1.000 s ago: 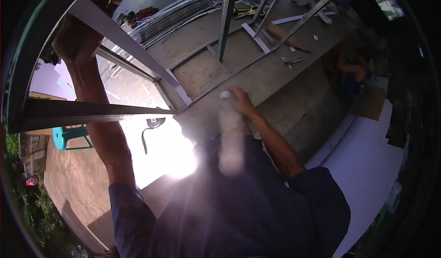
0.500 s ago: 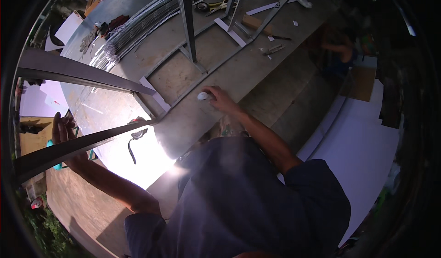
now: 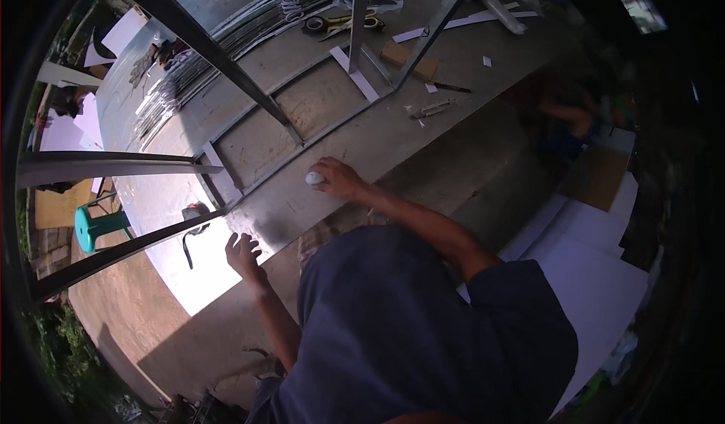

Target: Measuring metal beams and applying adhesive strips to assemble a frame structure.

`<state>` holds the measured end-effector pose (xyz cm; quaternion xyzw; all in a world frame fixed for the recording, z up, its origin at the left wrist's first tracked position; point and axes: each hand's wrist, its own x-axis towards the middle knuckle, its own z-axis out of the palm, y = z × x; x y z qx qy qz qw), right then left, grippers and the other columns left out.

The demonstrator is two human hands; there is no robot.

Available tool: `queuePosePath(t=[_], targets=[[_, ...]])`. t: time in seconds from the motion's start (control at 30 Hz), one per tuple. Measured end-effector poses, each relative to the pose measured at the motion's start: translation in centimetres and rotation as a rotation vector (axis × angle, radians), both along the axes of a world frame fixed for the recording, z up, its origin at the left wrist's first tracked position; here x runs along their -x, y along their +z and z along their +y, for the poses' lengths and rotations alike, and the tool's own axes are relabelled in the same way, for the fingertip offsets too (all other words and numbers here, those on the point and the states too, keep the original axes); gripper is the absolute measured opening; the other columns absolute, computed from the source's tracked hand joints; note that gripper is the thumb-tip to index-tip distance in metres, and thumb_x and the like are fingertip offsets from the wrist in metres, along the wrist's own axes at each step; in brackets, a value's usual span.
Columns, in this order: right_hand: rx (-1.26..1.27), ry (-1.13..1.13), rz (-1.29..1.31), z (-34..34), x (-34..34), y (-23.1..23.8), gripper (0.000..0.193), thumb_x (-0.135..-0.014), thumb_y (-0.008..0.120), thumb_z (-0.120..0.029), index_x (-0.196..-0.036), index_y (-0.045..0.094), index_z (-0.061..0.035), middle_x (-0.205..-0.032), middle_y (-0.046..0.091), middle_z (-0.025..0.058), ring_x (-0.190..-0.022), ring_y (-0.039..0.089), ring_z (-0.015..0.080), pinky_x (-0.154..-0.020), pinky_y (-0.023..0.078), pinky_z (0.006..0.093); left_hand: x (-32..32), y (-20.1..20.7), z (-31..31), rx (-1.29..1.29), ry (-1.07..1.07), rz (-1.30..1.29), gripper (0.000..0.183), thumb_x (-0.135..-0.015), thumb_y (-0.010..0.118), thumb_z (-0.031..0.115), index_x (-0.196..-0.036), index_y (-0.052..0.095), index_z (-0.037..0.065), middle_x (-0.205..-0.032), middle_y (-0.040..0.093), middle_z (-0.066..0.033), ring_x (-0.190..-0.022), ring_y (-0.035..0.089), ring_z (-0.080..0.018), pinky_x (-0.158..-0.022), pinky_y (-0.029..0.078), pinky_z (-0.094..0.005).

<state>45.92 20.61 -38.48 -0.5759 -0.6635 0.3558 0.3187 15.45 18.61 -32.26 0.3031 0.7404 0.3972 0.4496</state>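
Observation:
My right hand [image 3: 344, 181] is closed around a small white rounded thing [image 3: 313, 178], whose kind I cannot make out, just above the table near its front edge. Open and empty, my left hand [image 3: 244, 256] hovers by the sunlit front edge of the table, fingers apart. Beyond both hands lies a grey metal frame [image 3: 278, 170] with crossbars, white strips at its corners and long posts rising from it. A tape measure [image 3: 196, 214] with a black strap rests close to the frame's near left corner, left of my left hand.
Scissors [image 3: 371, 22], a tape roll [image 3: 316, 25] and a bundle of metal strips [image 3: 226, 54] lie farther back on the table [image 3: 453, 73]. A utility knife [image 3: 434, 109] and a brown block [image 3: 408, 61] sit to the right. A teal stool [image 3: 92, 228] stands left; another person [image 3: 570, 122] is at right.
My left hand has come away from the frame's post at far left, moving right and nearer to me. My right hand, still with the white thing, appears slightly farther left; the view has shifted.

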Motion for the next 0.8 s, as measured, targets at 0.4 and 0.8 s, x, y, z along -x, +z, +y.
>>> queuePosePath(t=[0.4,0.8], targets=[[-0.018,-0.742,-0.014,-7.2,-21.4,2.3,0.031,-0.078,0.074,-0.013,-0.102,0.058,0.0003,-0.098,0.061,0.0178,-0.086,0.062,0.0330,-0.073,0.049,0.0411,-17.4,-1.2,-0.6,0.246,-0.846,-0.273,0.039,-0.091,0.065,0.024,-0.120,0.062,-0.002,-0.099,0.068,-0.0130,-0.081,0.066,-0.0171,-0.067,0.050,-0.0282],[-0.150,-0.815,-0.365,-3.9,-43.1,0.2,0.032,-0.074,0.076,-0.013,-0.095,0.056,0.0005,-0.092,0.061,0.0197,-0.086,0.059,0.0398,-0.074,0.045,0.0480,-38.1,2.3,5.7,-0.079,-1.301,-0.354,0.025,-0.093,0.062,0.011,-0.113,0.064,-0.003,-0.100,0.071,-0.0118,-0.086,0.067,-0.0199,-0.080,0.052,-0.0328]])
